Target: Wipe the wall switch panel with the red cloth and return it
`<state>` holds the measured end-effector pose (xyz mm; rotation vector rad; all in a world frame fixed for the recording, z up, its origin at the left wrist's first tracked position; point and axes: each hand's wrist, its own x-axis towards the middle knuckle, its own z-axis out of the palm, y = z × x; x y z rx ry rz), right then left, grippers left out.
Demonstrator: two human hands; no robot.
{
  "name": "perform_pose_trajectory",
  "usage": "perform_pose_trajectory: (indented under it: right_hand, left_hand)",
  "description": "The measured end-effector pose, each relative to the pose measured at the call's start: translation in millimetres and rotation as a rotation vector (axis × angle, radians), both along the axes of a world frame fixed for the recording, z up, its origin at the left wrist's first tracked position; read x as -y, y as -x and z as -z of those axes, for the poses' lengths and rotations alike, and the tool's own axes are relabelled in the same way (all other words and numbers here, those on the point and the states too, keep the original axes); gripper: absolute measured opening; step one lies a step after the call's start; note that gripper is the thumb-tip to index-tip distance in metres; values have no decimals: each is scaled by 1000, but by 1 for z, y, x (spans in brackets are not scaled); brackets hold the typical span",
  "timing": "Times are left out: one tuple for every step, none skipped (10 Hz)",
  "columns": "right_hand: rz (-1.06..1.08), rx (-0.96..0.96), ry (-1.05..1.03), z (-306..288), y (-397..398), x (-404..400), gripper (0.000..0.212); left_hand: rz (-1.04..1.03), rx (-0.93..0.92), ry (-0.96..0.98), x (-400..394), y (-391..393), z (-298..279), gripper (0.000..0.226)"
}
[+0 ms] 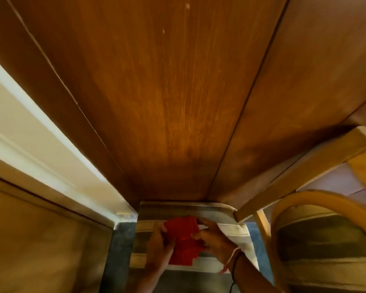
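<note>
A folded red cloth [183, 237] is low in the middle of the head view, held between both hands. My left hand [160, 247] grips its left edge. My right hand [215, 235] holds its right side, thumb on top. The cloth is just above a pale striped surface [230, 230], perhaps a cushioned seat. No switch panel is in view.
A tall brown wooden panel [167, 102] fills the view ahead. A white door frame [51, 132] runs along the left. On the right stands a wooden chair [304, 208] with a curved back. Dark floor [118, 250] shows on the left below.
</note>
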<state>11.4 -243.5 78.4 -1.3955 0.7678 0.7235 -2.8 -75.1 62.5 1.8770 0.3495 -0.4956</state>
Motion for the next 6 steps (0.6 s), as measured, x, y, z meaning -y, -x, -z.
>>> perform_pose_trajectory:
  right_hand:
    - [-20, -83, -1, 38, 10, -8, 35]
    - [-40, -147, 19, 72, 24, -15, 38]
    - [-1, -190, 12, 95, 43, -20, 35]
    - [36, -196, 8, 109, 55, -24, 41]
    - [-10, -175, 28, 118, 57, -26, 43]
    - [-28, -95, 105, 118, 59, -31, 46]
  left_hand:
    - [-27, 4, -25, 0, 18, 44, 3]
    - [47, -58, -59, -1, 29, 74, 13]
    - [259, -87, -195, -3, 39, 90, 29]
    - [423, -103, -252, -8, 48, 97, 42]
    - [508, -67, -294, -16, 48, 99, 48]
    - [537, -99, -276, -21, 42, 93, 56]
